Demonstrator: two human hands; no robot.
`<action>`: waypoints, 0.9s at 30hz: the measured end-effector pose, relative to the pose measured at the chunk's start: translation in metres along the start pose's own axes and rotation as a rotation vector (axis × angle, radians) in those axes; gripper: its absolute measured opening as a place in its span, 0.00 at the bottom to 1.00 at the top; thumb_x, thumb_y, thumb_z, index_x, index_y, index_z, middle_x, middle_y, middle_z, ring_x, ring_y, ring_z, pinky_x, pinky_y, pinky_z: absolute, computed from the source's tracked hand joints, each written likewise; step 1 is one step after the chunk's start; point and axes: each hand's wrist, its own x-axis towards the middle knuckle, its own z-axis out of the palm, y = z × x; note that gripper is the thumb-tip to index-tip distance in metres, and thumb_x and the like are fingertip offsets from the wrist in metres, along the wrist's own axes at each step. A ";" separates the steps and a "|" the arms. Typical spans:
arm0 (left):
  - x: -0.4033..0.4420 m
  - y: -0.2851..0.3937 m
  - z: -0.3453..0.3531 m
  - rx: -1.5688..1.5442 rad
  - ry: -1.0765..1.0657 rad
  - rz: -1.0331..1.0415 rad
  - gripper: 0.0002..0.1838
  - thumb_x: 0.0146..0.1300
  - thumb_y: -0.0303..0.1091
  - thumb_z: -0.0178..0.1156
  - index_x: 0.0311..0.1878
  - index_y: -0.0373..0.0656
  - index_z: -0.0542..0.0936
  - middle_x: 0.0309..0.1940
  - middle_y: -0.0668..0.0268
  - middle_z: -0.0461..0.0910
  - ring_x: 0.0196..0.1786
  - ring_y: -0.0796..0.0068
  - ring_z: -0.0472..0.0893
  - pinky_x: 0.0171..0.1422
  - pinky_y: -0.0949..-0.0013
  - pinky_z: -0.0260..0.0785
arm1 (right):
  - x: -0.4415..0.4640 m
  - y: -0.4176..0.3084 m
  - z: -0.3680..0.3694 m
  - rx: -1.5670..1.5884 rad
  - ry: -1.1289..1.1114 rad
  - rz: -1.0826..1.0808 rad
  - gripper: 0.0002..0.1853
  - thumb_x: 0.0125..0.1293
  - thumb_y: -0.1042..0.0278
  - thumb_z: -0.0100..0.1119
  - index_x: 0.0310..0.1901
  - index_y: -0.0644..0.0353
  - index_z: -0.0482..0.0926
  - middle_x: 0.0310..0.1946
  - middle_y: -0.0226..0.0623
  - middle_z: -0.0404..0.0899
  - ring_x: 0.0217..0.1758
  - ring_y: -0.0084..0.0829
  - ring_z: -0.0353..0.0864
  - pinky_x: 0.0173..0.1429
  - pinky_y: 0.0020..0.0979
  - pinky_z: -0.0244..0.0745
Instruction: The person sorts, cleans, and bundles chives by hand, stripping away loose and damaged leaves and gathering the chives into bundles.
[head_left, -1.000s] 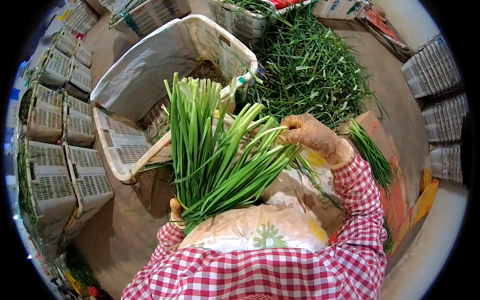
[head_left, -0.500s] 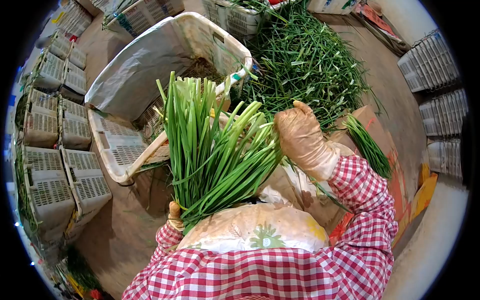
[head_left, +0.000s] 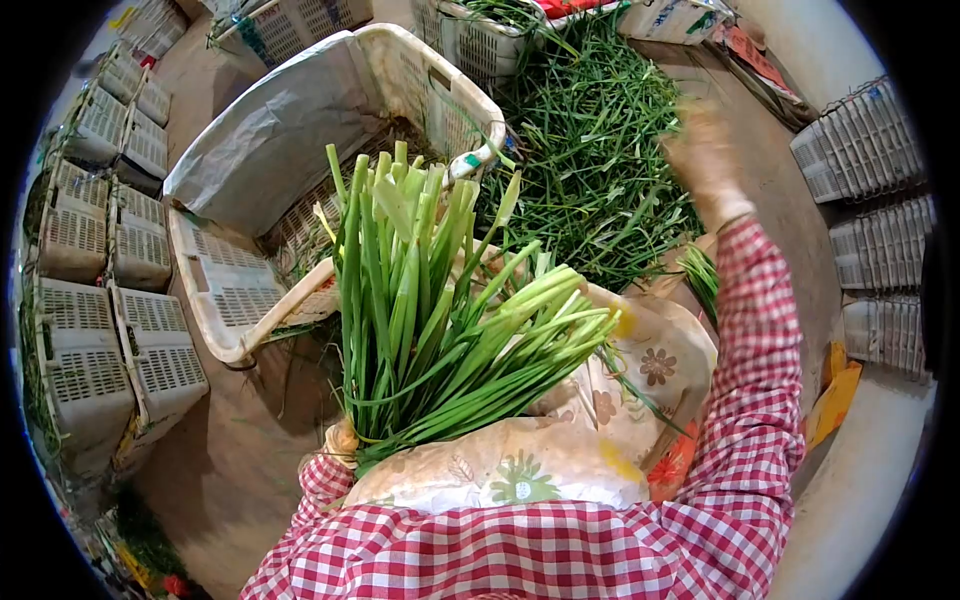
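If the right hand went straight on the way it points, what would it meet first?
Most likely the greens pile; the right hand is blurred, so its height above the pile is unclear.

Room right, clutter left
Bare floor [head_left: 778, 170] parts the pile [head_left: 595, 150] near the right hand [head_left: 703, 165] from the stacked crates [head_left: 858, 145]; ahead of the left hand [head_left: 342, 441], the bunch [head_left: 408, 300] and basket [head_left: 447, 95] bar the way.

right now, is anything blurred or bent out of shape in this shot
Head view: the right hand is smeared by motion blur, while the fanned bunch of long green stalks looks sharp; head view again: wide-angle distortion bows the row of slotted white plastic crates at far left, and the corners go black.
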 end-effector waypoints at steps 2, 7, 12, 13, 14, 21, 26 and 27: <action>0.001 0.000 0.000 0.010 -0.001 -0.005 0.39 0.53 0.42 0.66 0.65 0.38 0.61 0.53 0.56 0.73 0.52 0.64 0.76 0.57 0.62 0.70 | -0.036 -0.067 -0.044 0.662 -0.832 -0.311 0.37 0.65 0.35 0.42 0.68 0.50 0.57 0.69 0.43 0.54 0.71 0.43 0.56 0.73 0.43 0.50; 0.006 0.001 0.006 0.052 -0.019 -0.018 0.38 0.54 0.40 0.65 0.65 0.39 0.60 0.52 0.56 0.73 0.51 0.65 0.76 0.56 0.63 0.70 | -0.077 -0.117 -0.028 1.032 -1.385 -0.699 0.28 0.62 0.44 0.55 0.54 0.61 0.74 0.49 0.40 0.77 0.49 0.27 0.74 0.56 0.31 0.70; 0.010 0.000 0.008 0.077 -0.029 -0.029 0.37 0.55 0.37 0.64 0.66 0.40 0.59 0.51 0.57 0.73 0.50 0.66 0.76 0.55 0.64 0.70 | -0.060 -0.090 -0.042 0.748 -0.505 -0.235 0.13 0.64 0.57 0.55 0.40 0.55 0.83 0.34 0.42 0.82 0.40 0.34 0.80 0.49 0.34 0.75; 0.012 0.001 0.009 0.089 -0.036 -0.028 0.37 0.56 0.37 0.64 0.66 0.40 0.59 0.51 0.57 0.73 0.50 0.66 0.76 0.55 0.65 0.70 | -0.045 -0.069 -0.032 0.614 -0.017 -0.324 0.12 0.66 0.58 0.53 0.36 0.54 0.82 0.32 0.41 0.81 0.34 0.33 0.79 0.43 0.35 0.76; 0.014 0.001 0.009 0.098 -0.036 -0.030 0.37 0.56 0.36 0.64 0.66 0.40 0.59 0.51 0.57 0.73 0.50 0.67 0.76 0.55 0.65 0.70 | -0.019 -0.044 -0.020 0.350 0.264 -0.227 0.14 0.68 0.58 0.50 0.35 0.56 0.82 0.30 0.40 0.81 0.32 0.33 0.79 0.40 0.36 0.76; 0.027 0.005 0.018 0.212 -0.051 -0.067 0.36 0.57 0.33 0.63 0.67 0.41 0.57 0.50 0.57 0.74 0.49 0.68 0.75 0.54 0.67 0.70 | -0.036 -0.095 -0.047 1.176 -0.659 -0.179 0.26 0.62 0.49 0.57 0.53 0.62 0.75 0.53 0.41 0.75 0.45 0.30 0.77 0.52 0.30 0.72; 0.038 0.011 0.030 0.387 -0.038 -0.106 0.36 0.58 0.31 0.62 0.68 0.42 0.56 0.49 0.58 0.74 0.48 0.69 0.75 0.53 0.68 0.69 | -0.071 -0.149 -0.059 1.296 -1.258 -0.388 0.18 0.59 0.58 0.63 0.44 0.64 0.81 0.35 0.31 0.82 0.36 0.21 0.77 0.45 0.25 0.72; 0.040 0.012 0.032 0.418 -0.037 -0.111 0.36 0.58 0.30 0.62 0.68 0.42 0.56 0.49 0.58 0.74 0.48 0.69 0.75 0.53 0.68 0.69 | -0.076 -0.153 -0.061 1.457 -1.265 -0.318 0.17 0.57 0.58 0.66 0.39 0.64 0.83 0.32 0.31 0.82 0.36 0.20 0.77 0.42 0.24 0.72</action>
